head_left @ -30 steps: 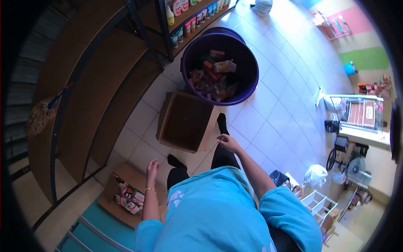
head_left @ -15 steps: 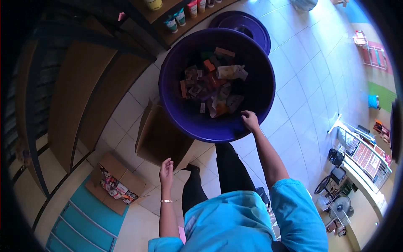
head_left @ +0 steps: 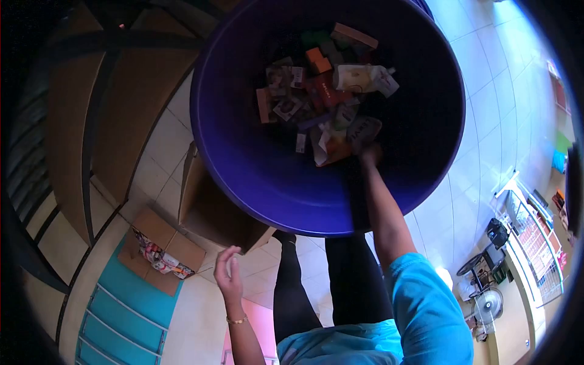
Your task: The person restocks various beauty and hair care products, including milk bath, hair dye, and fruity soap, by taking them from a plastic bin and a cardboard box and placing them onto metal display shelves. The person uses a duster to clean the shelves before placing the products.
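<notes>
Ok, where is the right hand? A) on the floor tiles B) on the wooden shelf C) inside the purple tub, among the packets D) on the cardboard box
C: the right hand reaches down into the purple tub and meets the packets on its bottom, while the left hand hangs open outside it.

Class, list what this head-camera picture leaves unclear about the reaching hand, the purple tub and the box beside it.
All in the head view:
1. Right hand: fingers lost in shadow and blur among the packets, so its grip is unclear.
2. Packets: print too small to read.
3. Purple tub: far rim cut off by the top edge.
4. Cardboard box: mostly hidden behind the tub.
</notes>
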`<state>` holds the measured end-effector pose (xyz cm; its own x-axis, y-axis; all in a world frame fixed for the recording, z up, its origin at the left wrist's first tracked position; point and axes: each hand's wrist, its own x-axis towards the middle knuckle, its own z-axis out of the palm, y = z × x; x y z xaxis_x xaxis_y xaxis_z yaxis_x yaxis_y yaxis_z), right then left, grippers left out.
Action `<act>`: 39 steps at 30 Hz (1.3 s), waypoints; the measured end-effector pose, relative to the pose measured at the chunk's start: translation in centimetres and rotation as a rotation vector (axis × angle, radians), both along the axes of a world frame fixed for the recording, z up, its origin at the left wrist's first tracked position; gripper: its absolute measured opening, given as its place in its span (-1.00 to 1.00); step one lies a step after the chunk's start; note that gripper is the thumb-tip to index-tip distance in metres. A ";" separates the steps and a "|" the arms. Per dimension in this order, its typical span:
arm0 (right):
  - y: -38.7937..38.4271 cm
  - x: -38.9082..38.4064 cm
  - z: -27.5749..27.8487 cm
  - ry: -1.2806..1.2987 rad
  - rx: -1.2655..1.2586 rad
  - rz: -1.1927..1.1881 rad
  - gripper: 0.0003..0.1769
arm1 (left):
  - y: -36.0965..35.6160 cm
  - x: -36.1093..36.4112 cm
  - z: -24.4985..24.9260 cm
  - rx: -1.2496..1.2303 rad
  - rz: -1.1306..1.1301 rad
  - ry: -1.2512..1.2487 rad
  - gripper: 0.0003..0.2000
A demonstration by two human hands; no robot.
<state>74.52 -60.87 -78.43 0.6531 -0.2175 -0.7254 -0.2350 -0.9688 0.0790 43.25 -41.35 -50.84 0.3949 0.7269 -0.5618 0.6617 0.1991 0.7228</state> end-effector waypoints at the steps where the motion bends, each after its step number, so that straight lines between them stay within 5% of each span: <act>1: 0.0 0.3 0.4 -0.054 0.016 -0.001 -0.53 | -0.2 0.1 0.4 0.023 -0.080 0.029 -0.82; 7: -2.7 0.4 6.5 -0.500 0.328 0.210 -0.84 | -1.4 0.6 3.1 0.043 0.069 -0.124 -0.85; 12: -1.2 -0.8 21.3 -0.458 0.600 0.633 -0.80 | -1.7 -0.1 8.1 0.077 -0.008 -0.282 -0.82; 17: 3.2 -6.5 40.3 -0.361 0.527 1.232 -0.63 | -2.5 -3.8 14.2 -0.331 0.192 -0.659 -0.66; 19: 5.4 -11.4 47.2 -0.192 0.398 1.399 -0.55 | -2.7 -7.0 17.3 -0.231 0.030 -0.639 -0.61; 21: 5.4 -17.0 50.5 -0.495 0.850 1.662 -0.44 | -2.5 -11.1 20.1 0.059 -0.107 -0.592 -0.53; 25: 8.3 -27.8 64.7 -0.233 0.881 1.978 -0.35 | -2.5 -20.4 26.1 0.725 -0.197 -0.429 -0.33; 27: 9.6 -32.5 69.8 -0.152 0.855 2.086 -0.36 | -1.0 -25.4 28.8 0.448 -0.210 -0.671 -0.22; 29: 11.3 -36.8 72.3 -0.189 1.179 2.167 -0.40 | 0.2 -30.3 31.5 0.048 -0.309 -0.867 -0.10; 31: 13.0 -41.1 73.4 -0.130 1.535 2.065 -0.46 | 0.8 -35.1 34.1 -0.479 -0.472 -0.999 0.02; 33: 16.0 -45.1 73.2 0.020 1.865 1.796 -0.53 | -0.7 -39.4 31.7 -0.549 -0.349 -1.052 0.10; 37: 20.3 -51.5 74.6 0.459 1.942 1.350 -0.59 | -4.4 -38.8 35.0 -0.736 0.158 -1.650 0.10; 39: 23.1 -53.0 74.1 0.528 1.869 1.348 -0.61 | -5.0 -37.8 36.8 -0.764 0.315 -1.872 0.09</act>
<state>21.53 -37.78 -4.28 -0.4185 0.8395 0.3466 0.0840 0.4158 -0.9056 5.50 -46.38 -14.08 0.6661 0.7335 0.1350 -0.7449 0.6635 0.0699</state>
